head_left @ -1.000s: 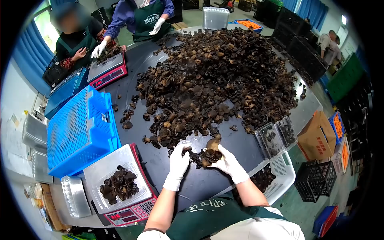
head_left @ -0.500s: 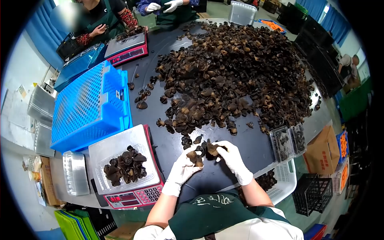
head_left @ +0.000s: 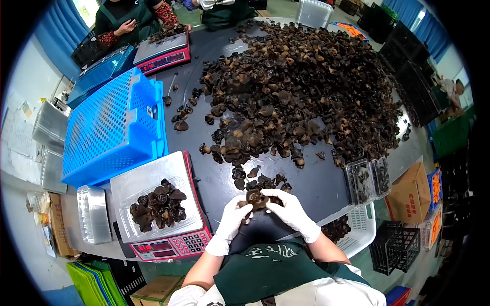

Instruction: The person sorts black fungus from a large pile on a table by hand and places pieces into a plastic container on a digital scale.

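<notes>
Both my hands wear white gloves and are close together at the near side of the dark table. My left hand point(head_left: 235, 217) pinches the left side of a brown wood ear mushroom point(head_left: 256, 198). On its right side, the fingers of my right hand point(head_left: 290, 206) grip the same mushroom. Several loose wood ears point(head_left: 270, 181) lie just beyond my fingertips. The large heap of wood ears point(head_left: 306, 92) spreads behind them. To my left, a clear plastic tray point(head_left: 193, 223) filled with dark wood ears point(head_left: 158, 204) rests on a red-framed digital scale point(head_left: 168, 247).
Blue perforated crates point(head_left: 107, 127) stand at left, beside stacked clear trays point(head_left: 94, 214). More clear boxes point(head_left: 360, 183) are at the right table edge, above a white basket point(head_left: 363, 229). Across the table, another person point(head_left: 127, 20) works by a second scale point(head_left: 163, 58).
My hands have drawn together; earlier each held separate pieces, now both hold one mushroom. More loose wood ears show on the table just beyond my fingers. The view has shifted slightly.
</notes>
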Available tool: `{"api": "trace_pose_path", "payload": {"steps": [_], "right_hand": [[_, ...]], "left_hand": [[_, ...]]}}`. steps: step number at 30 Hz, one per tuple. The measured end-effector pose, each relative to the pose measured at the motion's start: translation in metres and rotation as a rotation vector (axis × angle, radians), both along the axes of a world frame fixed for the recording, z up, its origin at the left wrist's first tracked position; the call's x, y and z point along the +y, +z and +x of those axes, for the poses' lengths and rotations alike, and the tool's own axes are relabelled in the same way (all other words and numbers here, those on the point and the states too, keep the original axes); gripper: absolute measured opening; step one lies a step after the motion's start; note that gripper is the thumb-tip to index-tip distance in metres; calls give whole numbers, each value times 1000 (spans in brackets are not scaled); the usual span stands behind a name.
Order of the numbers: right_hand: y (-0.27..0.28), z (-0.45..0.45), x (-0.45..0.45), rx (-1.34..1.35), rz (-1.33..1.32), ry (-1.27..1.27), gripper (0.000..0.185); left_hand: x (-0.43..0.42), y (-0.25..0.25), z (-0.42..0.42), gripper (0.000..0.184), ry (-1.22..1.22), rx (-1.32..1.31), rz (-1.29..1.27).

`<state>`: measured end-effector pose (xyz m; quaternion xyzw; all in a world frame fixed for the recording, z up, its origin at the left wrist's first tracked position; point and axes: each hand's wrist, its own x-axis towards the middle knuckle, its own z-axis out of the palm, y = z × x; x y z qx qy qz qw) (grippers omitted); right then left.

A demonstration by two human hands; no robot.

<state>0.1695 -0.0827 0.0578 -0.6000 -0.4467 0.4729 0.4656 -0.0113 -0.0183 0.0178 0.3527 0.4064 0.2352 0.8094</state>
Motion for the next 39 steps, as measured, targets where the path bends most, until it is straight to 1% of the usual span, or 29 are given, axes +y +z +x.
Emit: {"api": "trace_pose_path", "payload": {"steps": [1, 2, 3, 4, 5, 6, 7, 9, 10, 11, 13, 14, 15, 18, 19, 21, 22, 23, 25, 26, 27, 29, 30, 31, 33, 34, 35, 37, 39], "right_hand": [[-2, 2, -1, 164, -150, -44, 27], [-5, 4, -1, 198, -110, -105, 24], [-13, 10, -3, 294, -118, -135, 26], [-18, 14, -3, 531, -144, -208, 28], [-23, 18, -4, 767, -169, -281, 30], [-28, 23, -5, 901, -118, -247, 35], [-31, 24, -7, 901, -120, -249, 35], [-33, 24, -9, 1157, -92, -236, 41], [-31, 22, -9, 1153, -95, -231, 47], [-30, 20, -9, 1151, -98, -236, 47], [-28, 17, -8, 1246, -68, -207, 50], [-23, 15, -7, 1221, -88, -222, 52], [-22, 13, -7, 1221, -92, -216, 52], [-24, 5, -6, 1271, -88, -183, 53], [-27, 2, -7, 1212, -22, -113, 52], [-20, -8, -11, 1071, -5, -85, 50], [-16, -13, -13, 992, 48, 0, 49], [-6, -13, -13, 1016, 18, 21, 48], [-7, -5, -14, 815, 17, -8, 44], [-10, 1, -11, 548, 21, -55, 35], [-3, 4, -5, 161, -5, -123, 27], [-23, 16, 6, -403, 119, -143, 27], [-28, 18, 10, -503, 124, -128, 29], [-31, 20, 16, -681, 221, -65, 35], [-34, 15, 22, -796, 112, 25, 40], [-44, 14, 19, -855, 59, 86, 46], [-50, 12, 17, -897, 140, 96, 45], [-51, 9, 19, -666, 157, 37, 41], [-37, 8, 14, -459, -104, -57, 35]], "left_hand": [[0, -3, -8, 20, -13, 65, 38], [-2, -8, -13, 17, -35, 189, 216], [-5, -11, -16, 15, -56, 313, 393], [-7, -12, -18, 15, -56, 315, 390], [-10, -12, -19, 15, -58, 381, 569], [-12, -13, -20, 15, -62, 446, 750], [-15, -13, -19, 15, -63, 445, 747], [-20, -15, -15, 13, 42, 410, 785], [-20, -14, -14, 14, 19, 386, 668], [-21, -11, -13, 14, 16, 384, 663], [-15, 13, -6, 20, -5, 150, 64], [-15, 10, -5, 26, -58, 131, 72], [-15, 8, -5, 35, -82, 45, 4], [-19, 13, 2, 49, -117, -123, -178], [-22, 10, 3, 50, -117, -179, -245], [-27, 7, 6, 50, -81, -251, -371], [-26, 6, 5, 45, -102, -288, -402], [-26, 1, 3, 45, -101, -289, -405], [-27, -7, -3, 35, -89, -318, -452], [-26, -9, -7, 29, -87, -326, -501], [-27, -7, -10, 29, -84, -327, -503], [-25, -3, -12, 26, -69, -357, -624], [-26, -9, -14, 24, -88, -448, -679], [-27, -13, -14, 24, -86, -451, -677], [-29, -17, -15, 25, -186, -632, -745], [-29, -17, -14, 19, -210, -636, -742], [-28, -17, -13, 19, -207, -640, -739], [-30, -14, -14, 10, -203, -670, -745], [-30, -14, -15, 11, -184, -626, -736]]}}
